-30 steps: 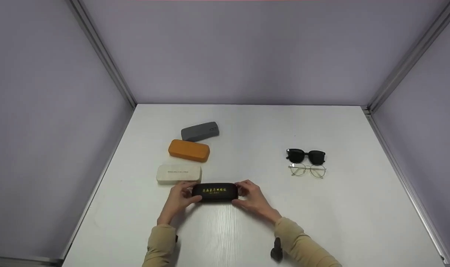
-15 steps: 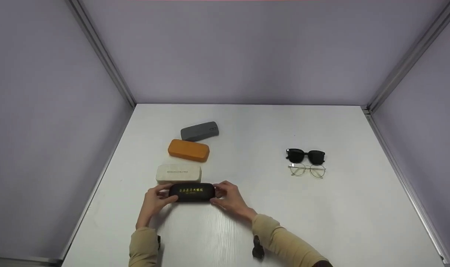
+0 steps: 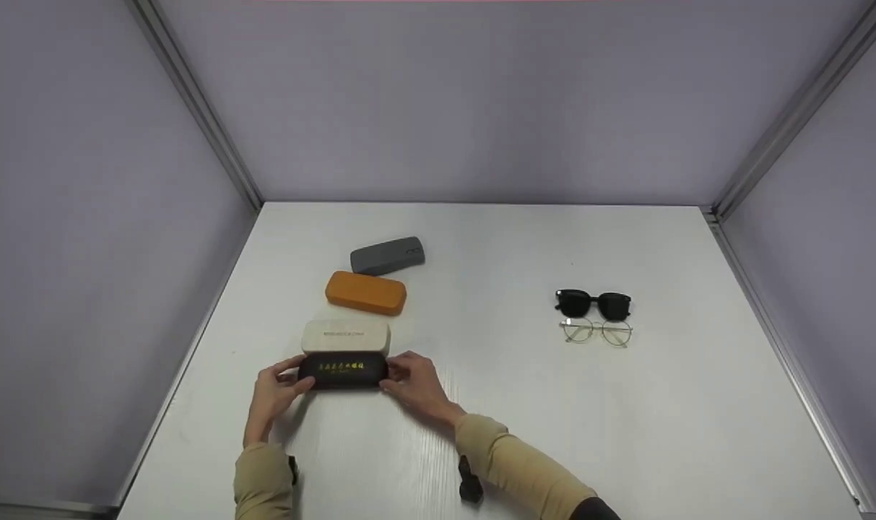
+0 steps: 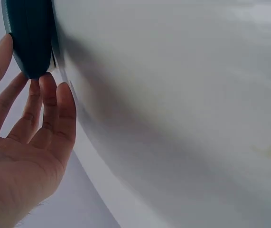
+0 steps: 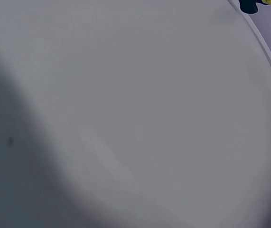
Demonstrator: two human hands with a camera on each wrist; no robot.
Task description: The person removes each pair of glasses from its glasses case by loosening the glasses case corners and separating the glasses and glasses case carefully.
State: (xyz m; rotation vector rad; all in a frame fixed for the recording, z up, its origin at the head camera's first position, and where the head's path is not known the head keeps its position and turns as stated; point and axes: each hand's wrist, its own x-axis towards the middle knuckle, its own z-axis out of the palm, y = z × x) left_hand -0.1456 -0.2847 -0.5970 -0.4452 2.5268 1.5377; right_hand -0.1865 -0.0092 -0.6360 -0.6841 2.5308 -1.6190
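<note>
A black glasses case (image 3: 342, 371) with gold lettering lies lengthwise in front of a cream glasses case (image 3: 345, 337), right up against it in the head view. My left hand (image 3: 271, 396) grips the black case's left end, thumb at the front and fingers behind. At the other end my right hand (image 3: 419, 387) holds it the same way. The left wrist view has the left thumb and fingertips on the tip of the dark case (image 4: 30, 38). Mostly white tabletop fills the right wrist view, so the right fingertips are hidden there.
Behind the cream case lie an orange glasses case (image 3: 365, 292) and a grey one (image 3: 387, 256). Black sunglasses (image 3: 614, 306) and thin-framed clear glasses (image 3: 617, 334) rest on the right of the white table (image 3: 661, 419). Grey panels enclose the back and sides.
Both hands have slid the black case leftward along the table, from right of the cream case to directly in front of it. The other cases and the glasses stayed put.
</note>
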